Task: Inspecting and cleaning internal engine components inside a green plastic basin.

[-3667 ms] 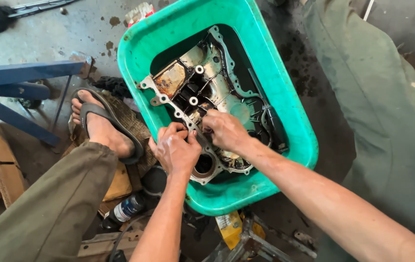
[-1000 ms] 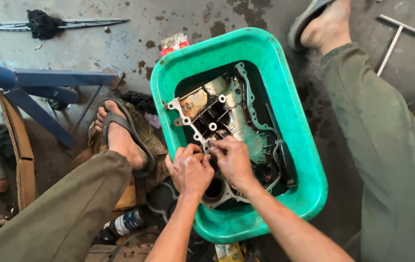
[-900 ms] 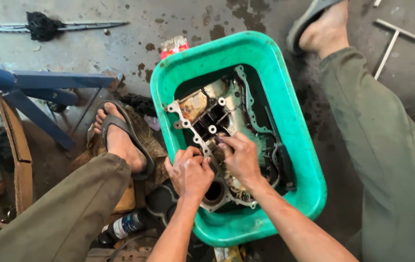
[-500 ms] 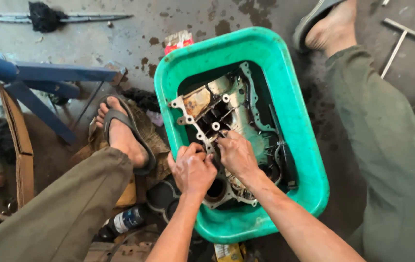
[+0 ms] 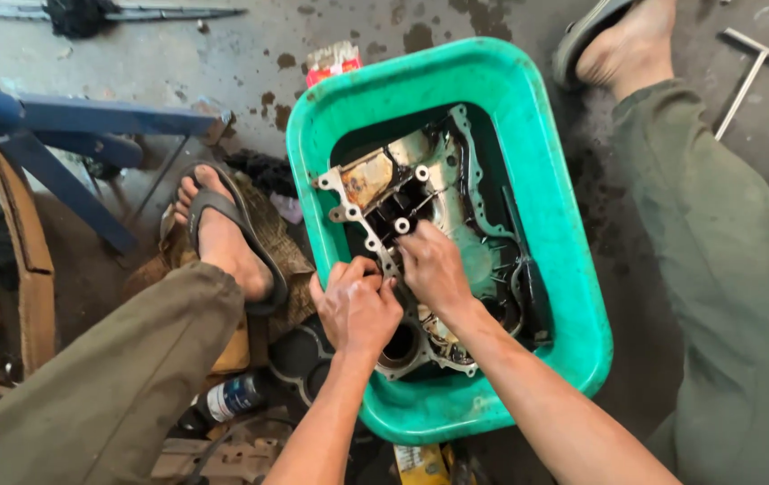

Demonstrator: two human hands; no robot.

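Concrete floor (image 5: 178, 63), grey and oil-stained, is seen beneath everything. A green plastic tub (image 5: 546, 207) is set on it between the person's legs, which are clad in olive trousers. A blue metal stand (image 5: 70, 135) is placed at the left, beside the sandalled foot (image 5: 223, 238). Inside the tub a greasy metal engine cover (image 5: 429, 193) is laid flat, its bolt holes and gasket edge exposed, with dark fluid pooled around it. The left hand (image 5: 355, 305) is curled closed over the cover's near left edge, by a round opening. The right hand (image 5: 434, 267) is pressed onto the cover's middle, fingers bent down together; what is pinched beneath cannot be told. A T-handle wrench (image 5: 748, 76) is seen at upper right, a small bottle (image 5: 232, 395) by the left knee.
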